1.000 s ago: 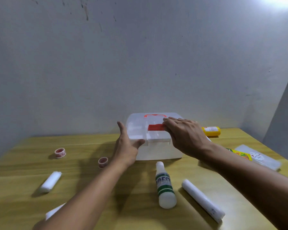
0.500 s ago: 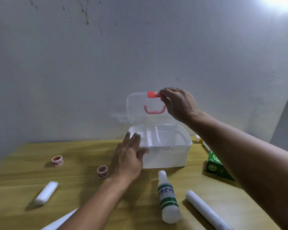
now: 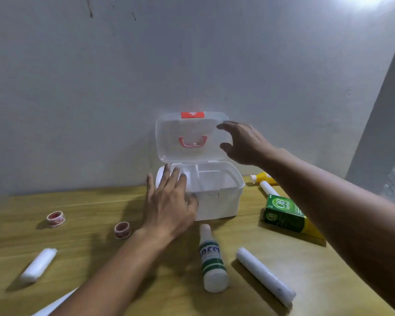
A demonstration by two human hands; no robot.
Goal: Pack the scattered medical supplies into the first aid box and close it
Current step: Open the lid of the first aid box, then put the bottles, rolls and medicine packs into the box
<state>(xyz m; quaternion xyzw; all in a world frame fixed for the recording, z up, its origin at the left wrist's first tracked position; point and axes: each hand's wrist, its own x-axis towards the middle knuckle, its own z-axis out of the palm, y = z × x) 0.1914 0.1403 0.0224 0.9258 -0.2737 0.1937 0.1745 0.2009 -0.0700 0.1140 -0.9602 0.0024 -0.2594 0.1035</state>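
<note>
Your left hand [image 3: 169,201] lies flat on the box [image 3: 217,197]; your right hand [image 3: 242,144], fingers wide, is beside its raised lid [image 3: 189,135].

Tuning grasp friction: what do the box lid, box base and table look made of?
Lid: clear, glossy plastic; the wall and red handle show through it. Base: white opaque plastic, smooth, likely slick. Table: yellowish wood or wood-look laminate, grain lines visible, slight sheen; can't tell which.

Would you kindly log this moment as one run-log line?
stage: box opened | lid: upright | left hand: bracing first aid box | right hand: open beside lid | supplies: unpacked on table
</note>
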